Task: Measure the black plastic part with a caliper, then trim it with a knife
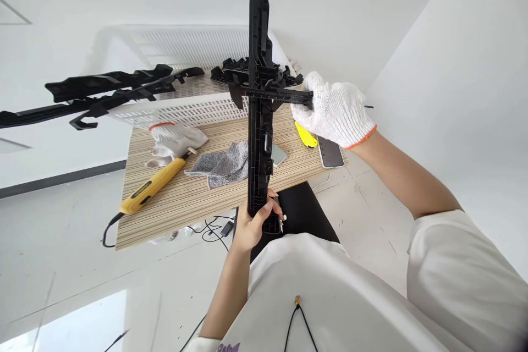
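Note:
A long black ribbed plastic part (259, 143) stands upright before me, its top end reaching the upper edge of the view. Around its lower end, my bare left hand (253, 224) is closed. My right hand (330, 107), in a white knit glove with an orange cuff, grips a black caliper (284, 94). The caliper lies crosswise over the middle of the plastic part, with its jaws on the part's left side. Whether the jaws touch the part I cannot tell.
A white slatted basket (177, 110) holds more black parts (111, 88), some jutting out left. On the wood-grain table (223, 203) lie a yellow power tool (154, 184), a white glove (175, 140), a grey cloth (223, 165), a yellow object (305, 135) and a phone (330, 153).

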{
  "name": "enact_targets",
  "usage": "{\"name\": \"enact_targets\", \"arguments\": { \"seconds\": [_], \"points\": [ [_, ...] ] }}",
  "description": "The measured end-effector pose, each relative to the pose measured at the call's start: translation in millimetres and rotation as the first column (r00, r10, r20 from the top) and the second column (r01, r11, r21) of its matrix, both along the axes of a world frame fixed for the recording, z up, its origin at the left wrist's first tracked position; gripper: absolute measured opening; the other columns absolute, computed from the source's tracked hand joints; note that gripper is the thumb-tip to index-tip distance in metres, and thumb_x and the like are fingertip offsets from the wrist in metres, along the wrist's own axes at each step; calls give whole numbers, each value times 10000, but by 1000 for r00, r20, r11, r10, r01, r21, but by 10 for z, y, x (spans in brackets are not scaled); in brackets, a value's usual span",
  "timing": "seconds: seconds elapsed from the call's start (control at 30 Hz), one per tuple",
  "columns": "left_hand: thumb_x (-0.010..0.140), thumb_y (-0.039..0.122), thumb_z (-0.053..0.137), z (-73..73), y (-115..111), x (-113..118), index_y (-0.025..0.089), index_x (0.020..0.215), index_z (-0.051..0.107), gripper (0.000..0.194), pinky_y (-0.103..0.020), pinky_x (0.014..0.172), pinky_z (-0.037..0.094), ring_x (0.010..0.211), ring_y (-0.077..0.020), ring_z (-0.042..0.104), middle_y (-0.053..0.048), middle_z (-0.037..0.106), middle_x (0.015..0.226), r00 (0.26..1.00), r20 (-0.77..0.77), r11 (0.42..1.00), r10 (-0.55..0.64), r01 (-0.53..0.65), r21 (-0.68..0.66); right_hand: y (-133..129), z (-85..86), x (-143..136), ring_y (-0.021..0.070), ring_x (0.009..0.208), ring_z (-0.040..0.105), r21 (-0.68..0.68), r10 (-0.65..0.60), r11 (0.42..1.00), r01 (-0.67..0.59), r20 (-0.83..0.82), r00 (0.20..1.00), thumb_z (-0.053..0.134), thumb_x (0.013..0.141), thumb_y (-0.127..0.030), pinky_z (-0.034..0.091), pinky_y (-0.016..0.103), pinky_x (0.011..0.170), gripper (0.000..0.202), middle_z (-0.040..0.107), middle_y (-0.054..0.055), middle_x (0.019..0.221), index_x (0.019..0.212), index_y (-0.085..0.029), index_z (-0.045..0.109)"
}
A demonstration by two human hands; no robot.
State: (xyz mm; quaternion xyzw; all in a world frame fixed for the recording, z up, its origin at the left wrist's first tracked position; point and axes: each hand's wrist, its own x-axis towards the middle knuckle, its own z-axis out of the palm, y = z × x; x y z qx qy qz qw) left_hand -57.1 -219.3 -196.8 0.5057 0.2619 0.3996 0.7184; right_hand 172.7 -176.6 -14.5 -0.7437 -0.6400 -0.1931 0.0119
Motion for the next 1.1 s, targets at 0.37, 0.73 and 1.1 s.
{"name": "enact_targets", "arguments": {
  "seconds": [0.37, 0.73, 1.1],
  "points": [
    [880, 432, 724, 35, -3, -55, 179, 1029, 652, 302, -296, 413, 582, 529, -184, 653, 10, 669, 658, 1000, 12, 999, 3, -3, -36, 6, -111, 109, 296, 817, 657, -78, 72, 995, -67, 53, 996, 305, 982, -364, 452, 398, 713, 724, 701, 173, 989, 1637, -83, 180],
    [883, 427, 709, -19, -1, -74, 164, 1054, 656, 318, -297, 412, 587, 545, -187, 654, 4, 657, 658, 999, -29, 999, 16, -16, -27, -44, -68, 106, 314, 823, 664, -139, 5, 990, 0, 34, 999, 213, 1014, -445, 454, 402, 708, 553, 680, 148, 863, 1314, -103, 527],
    [841, 441, 726, 72, -41, -46, 168, 1026, 633, 343, -298, 389, 567, 527, -190, 642, 9, 643, 635, 999, -37, 997, 22, -24, -70, -26, -94, 129, 315, 818, 647, -95, 9, 995, -14, -55, 998, 301, 993, -462, 414, 391, 698, 501, 678, 155, 843, 1226, -135, 600]
  ]
}}
